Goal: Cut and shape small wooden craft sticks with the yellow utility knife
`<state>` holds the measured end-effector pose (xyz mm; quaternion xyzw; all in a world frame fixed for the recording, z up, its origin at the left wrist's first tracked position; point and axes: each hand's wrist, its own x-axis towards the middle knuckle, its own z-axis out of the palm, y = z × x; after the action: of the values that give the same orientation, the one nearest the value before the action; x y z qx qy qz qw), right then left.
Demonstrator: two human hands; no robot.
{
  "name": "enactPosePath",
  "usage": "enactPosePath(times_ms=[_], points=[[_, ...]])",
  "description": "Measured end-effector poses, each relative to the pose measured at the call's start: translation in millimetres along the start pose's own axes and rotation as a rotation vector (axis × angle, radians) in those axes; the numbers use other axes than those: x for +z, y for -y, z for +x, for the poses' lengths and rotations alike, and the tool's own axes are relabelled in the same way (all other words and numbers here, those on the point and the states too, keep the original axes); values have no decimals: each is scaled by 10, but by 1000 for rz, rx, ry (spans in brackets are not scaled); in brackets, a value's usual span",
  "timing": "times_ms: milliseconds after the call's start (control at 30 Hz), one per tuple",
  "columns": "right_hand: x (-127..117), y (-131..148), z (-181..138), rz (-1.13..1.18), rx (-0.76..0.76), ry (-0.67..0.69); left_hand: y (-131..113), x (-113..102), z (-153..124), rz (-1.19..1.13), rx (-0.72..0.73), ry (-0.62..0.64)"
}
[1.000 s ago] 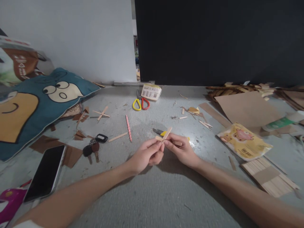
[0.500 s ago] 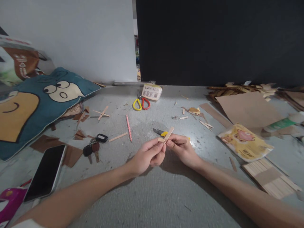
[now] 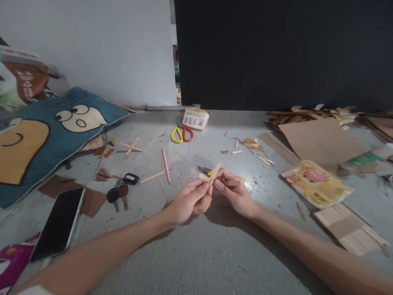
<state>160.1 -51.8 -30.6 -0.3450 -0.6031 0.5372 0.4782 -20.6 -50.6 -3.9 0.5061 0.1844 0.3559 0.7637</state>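
Two pale wooden craft sticks (image 3: 215,170) meet at an angle between my hands, one pointing up and right, the other up and left. My left hand (image 3: 193,198) is closed, pinching them near their joint with thumb and fingers. From the other side, my right hand (image 3: 236,191) also pinches the sticks near their lower end; its fingertips partly hide the joint. On the table just behind them lies a yellow utility knife (image 3: 205,170), its middle covered by the sticks and hands. A pink pencil (image 3: 166,165) and a loose craft stick (image 3: 152,177) lie to the left.
Scissors (image 3: 182,134) lie beside a small packet (image 3: 195,119) at the back. Crossed sticks (image 3: 132,146), keys (image 3: 119,193), a phone (image 3: 58,223) and a cushion (image 3: 61,135) are left. Right are wood scraps (image 3: 266,161), a yellow packet (image 3: 316,183) and a stick bundle (image 3: 350,229).
The sticks have turned slightly in my fingers, so the left-pointing one now shows more of its length. My right hand has shifted a little. The table items have not moved.
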Motion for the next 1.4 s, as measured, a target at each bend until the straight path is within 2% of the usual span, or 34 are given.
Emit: enactPosePath(times_ms=[167,400,633,833,1067,1300,1400], points=[[6,-10,-19,26,-15,-26,11,-18,14,-4,-9,20],[3,23,-12,-101,-45,-80,6,-42,29,-125,-84,30],[23,66,-9,-134,-54,-93,15,-73,21,-139,-122,7],[46,44,4,-152,-68,-114,27,-83,19,-249,-157,30],[35,9,2,-123,-65,-91,49,-80,39,-139,-122,13],[42,23,-3,-35,-28,-60,39,-56,38,-151,-107,30],[52,26,20,-82,-25,-52,46,-57,34,-158,-74,19]])
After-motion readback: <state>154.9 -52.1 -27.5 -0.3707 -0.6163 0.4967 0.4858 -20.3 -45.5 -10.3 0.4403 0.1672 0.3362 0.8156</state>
